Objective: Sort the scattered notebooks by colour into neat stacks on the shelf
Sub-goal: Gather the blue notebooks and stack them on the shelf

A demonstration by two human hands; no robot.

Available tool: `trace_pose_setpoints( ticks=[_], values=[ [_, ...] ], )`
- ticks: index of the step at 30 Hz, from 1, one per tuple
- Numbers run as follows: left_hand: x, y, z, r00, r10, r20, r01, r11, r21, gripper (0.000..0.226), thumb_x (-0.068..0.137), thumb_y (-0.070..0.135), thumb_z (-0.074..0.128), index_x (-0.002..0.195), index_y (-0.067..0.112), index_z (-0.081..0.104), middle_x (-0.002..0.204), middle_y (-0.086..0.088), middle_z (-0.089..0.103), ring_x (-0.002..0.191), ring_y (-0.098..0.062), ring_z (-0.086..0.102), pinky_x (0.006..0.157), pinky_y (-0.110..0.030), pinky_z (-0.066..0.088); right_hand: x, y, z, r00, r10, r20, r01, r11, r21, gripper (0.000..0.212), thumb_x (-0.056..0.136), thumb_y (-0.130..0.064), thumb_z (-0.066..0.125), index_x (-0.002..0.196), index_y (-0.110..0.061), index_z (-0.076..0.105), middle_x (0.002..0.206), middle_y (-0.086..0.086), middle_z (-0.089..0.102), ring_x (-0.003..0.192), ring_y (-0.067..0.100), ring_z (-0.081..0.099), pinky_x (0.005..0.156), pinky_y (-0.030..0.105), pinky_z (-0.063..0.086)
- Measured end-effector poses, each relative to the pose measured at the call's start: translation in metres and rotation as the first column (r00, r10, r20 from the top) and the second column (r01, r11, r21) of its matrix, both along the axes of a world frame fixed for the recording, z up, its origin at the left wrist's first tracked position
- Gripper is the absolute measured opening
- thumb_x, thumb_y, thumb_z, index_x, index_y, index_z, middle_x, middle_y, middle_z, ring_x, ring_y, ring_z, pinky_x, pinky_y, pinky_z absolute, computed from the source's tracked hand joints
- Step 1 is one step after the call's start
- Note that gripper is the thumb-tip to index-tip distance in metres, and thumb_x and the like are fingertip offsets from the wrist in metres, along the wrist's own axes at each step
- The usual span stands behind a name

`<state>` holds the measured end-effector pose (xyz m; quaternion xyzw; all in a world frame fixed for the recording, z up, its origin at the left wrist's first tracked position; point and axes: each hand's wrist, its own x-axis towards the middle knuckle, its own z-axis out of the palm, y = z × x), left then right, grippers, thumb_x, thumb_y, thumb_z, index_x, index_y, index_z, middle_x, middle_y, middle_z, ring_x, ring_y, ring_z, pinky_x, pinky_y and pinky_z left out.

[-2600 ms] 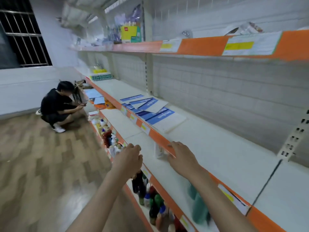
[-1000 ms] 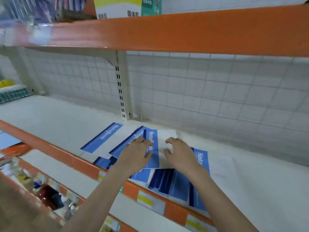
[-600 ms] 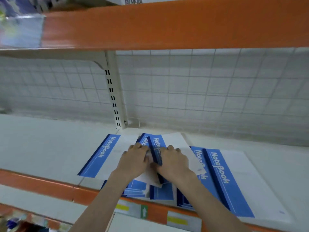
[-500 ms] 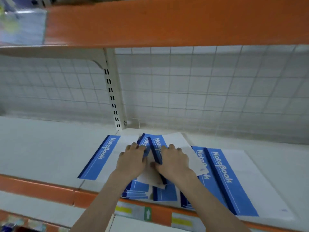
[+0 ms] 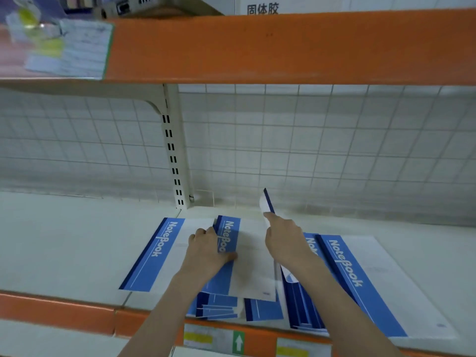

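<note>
Blue-and-white notebooks [image 5: 260, 258] are lying overlapped on the white shelf [image 5: 64, 243], near its orange front edge [image 5: 59, 311]. Our left hand [image 5: 208, 249] is pressing on the middle one, fingers curled over its blue spine band. Our right hand [image 5: 286, 240] is pinching a lifted notebook [image 5: 266, 204], tilting it upright on edge. A further notebook [image 5: 360, 279] is lying flat to the right, another [image 5: 154, 253] to the left. We are seeing price labels [image 5: 213, 340] below.
</note>
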<state>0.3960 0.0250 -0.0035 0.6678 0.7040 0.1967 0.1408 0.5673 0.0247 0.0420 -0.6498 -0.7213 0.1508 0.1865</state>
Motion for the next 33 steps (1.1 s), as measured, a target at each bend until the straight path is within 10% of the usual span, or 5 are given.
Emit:
trace_pose_setpoints(
  ticks=[9,14,28,33],
  values=[
    [0.019,0.003,-0.004,0.913,0.021,0.408,-0.057,0.995,0.076,0.039,0.087,0.017,0.065,0.117,0.007,0.041,0.101,-0.005,0.060,0.068,-0.004,0.049,0.045,-0.008,0.035,-0.030,-0.024,0.005,0.984,0.175,-0.023,-0.176,0.984,-0.031,0.011,0.097,-0.013,0.035,0.094,-0.009,0.045,0.100,0.017,0.059,0.085,0.029,0.055,0.061,0.027,0.036],
    [0.019,0.000,-0.004,0.791,0.056,0.610,-0.108,0.993,0.049,0.025,0.099,0.033,0.044,0.095,0.009,0.045,0.073,-0.002,0.057,0.059,-0.008,0.050,0.052,-0.020,0.035,-0.044,-0.028,0.004,0.978,0.208,-0.029,-0.209,0.978,-0.021,0.047,0.098,-0.011,0.036,0.145,-0.012,0.026,0.109,0.020,0.062,0.095,0.033,0.061,0.080,0.039,0.051],
    [0.017,-0.002,-0.009,0.706,0.082,0.703,-0.111,0.994,-0.004,0.026,0.095,0.027,0.054,0.075,0.013,0.043,0.062,0.003,0.048,0.054,-0.007,0.047,0.053,-0.021,0.034,-0.054,-0.028,-0.003,0.978,0.203,-0.050,-0.205,0.978,-0.025,0.044,0.097,-0.008,0.034,0.141,-0.010,0.028,0.106,0.019,0.062,0.094,0.031,0.060,0.074,0.035,0.047],
    [0.010,-0.006,-0.006,0.748,-0.019,0.664,-0.019,0.999,0.050,0.020,0.091,0.003,0.057,0.108,0.010,0.049,0.089,0.003,0.060,0.076,-0.003,0.057,0.057,-0.011,0.042,-0.040,-0.031,-0.004,0.962,0.217,-0.168,-0.222,0.975,-0.011,0.042,0.097,-0.010,0.036,0.138,-0.014,0.035,0.094,0.017,0.064,0.083,0.029,0.062,0.072,0.037,0.052]
  ],
)
